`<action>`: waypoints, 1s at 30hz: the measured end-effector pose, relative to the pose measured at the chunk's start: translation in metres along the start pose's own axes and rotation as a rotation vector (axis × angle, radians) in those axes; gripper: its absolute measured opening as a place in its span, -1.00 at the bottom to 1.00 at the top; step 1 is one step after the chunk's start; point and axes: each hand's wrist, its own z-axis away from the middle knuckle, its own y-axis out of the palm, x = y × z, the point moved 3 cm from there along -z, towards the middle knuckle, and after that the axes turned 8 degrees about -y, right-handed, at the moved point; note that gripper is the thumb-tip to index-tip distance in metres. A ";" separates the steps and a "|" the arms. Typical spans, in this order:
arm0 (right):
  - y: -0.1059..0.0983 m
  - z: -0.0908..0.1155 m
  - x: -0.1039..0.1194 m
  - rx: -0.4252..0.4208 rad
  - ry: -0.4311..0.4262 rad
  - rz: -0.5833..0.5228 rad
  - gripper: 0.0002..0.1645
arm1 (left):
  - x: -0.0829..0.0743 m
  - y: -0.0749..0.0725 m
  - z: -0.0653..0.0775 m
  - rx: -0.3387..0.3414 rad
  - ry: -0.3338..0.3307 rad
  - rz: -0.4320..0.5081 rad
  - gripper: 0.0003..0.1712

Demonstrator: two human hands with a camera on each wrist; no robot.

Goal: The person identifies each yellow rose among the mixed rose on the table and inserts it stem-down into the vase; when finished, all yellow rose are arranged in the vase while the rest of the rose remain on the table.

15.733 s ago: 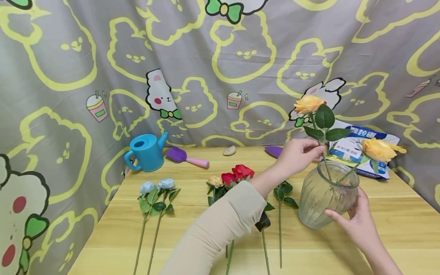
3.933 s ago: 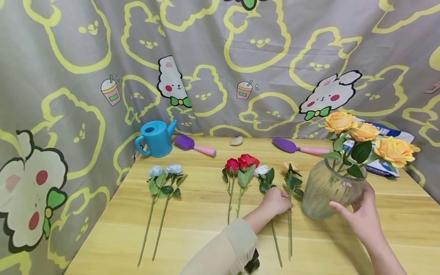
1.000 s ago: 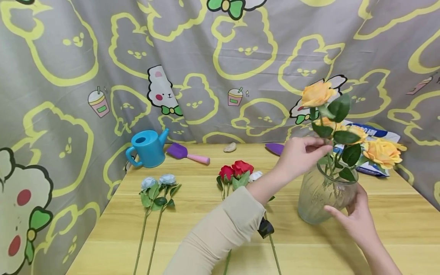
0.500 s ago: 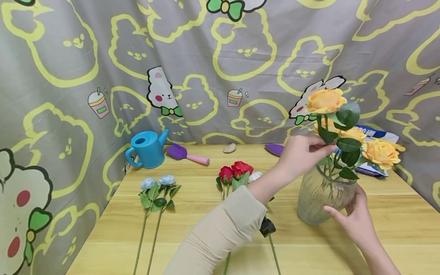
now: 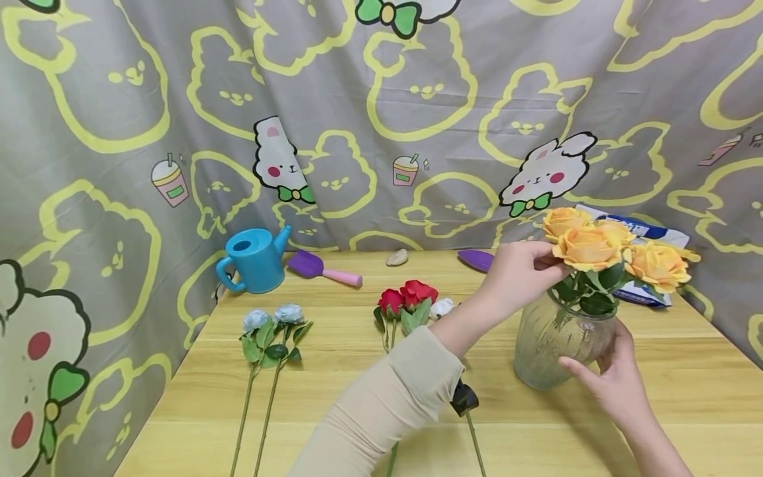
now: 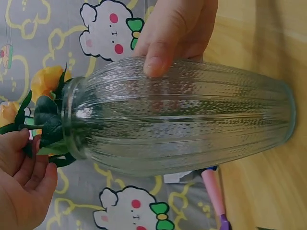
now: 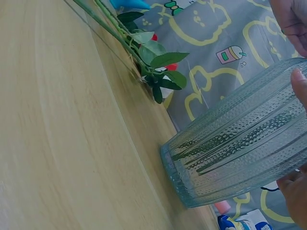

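My left hand (image 5: 521,275) pinches a yellow rose (image 5: 589,248) just below its bloom, at the mouth of a ribbed clear glass vase (image 5: 557,348). Its fingertips (image 6: 36,165) sit among leaves beside the rim in the left wrist view. Several yellow roses stand in the vase, blooms bunched together; their green stems (image 7: 225,153) show through the glass. My right hand (image 5: 620,381) grips the vase from its right side, thumb toward the front, other fingers mostly behind the glass.
Two pale blue roses (image 5: 289,314) lie left, two red roses (image 5: 417,293) and a white rose (image 5: 442,307) mid-table, partly behind the left forearm. Along the back are a blue watering can (image 5: 256,262), purple trowels (image 5: 306,264), a stone (image 5: 397,258) and a blue-white bag (image 5: 646,291).
The left hand took a yellow rose from the table and put its stem into the vase. Over the last second its bloom came down level with the others. The right hand kept gripping the vase.
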 end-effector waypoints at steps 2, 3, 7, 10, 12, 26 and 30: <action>0.000 0.000 0.000 0.002 0.009 0.008 0.16 | 0.004 0.002 0.000 -0.001 -0.020 0.045 -0.81; 0.000 0.001 -0.001 0.003 0.014 0.014 0.17 | 0.005 0.002 0.000 0.000 -0.030 0.060 -0.80; 0.001 0.002 -0.001 -0.001 0.028 0.029 0.17 | 0.008 0.003 0.001 0.005 -0.056 0.096 -0.77; 0.001 0.002 -0.001 -0.002 0.030 0.036 0.16 | 0.010 0.001 0.002 0.017 -0.059 0.110 -0.77; 0.002 0.002 -0.001 0.001 0.030 0.034 0.16 | 0.013 0.000 0.004 0.032 -0.066 0.111 -0.77; -0.007 -0.009 -0.007 0.060 0.014 0.016 0.11 | 0.074 -0.057 0.025 0.139 -0.156 0.129 -0.70; -0.012 -0.009 -0.007 0.088 0.041 0.098 0.19 | 0.105 -0.091 0.046 0.124 -0.209 0.072 -0.64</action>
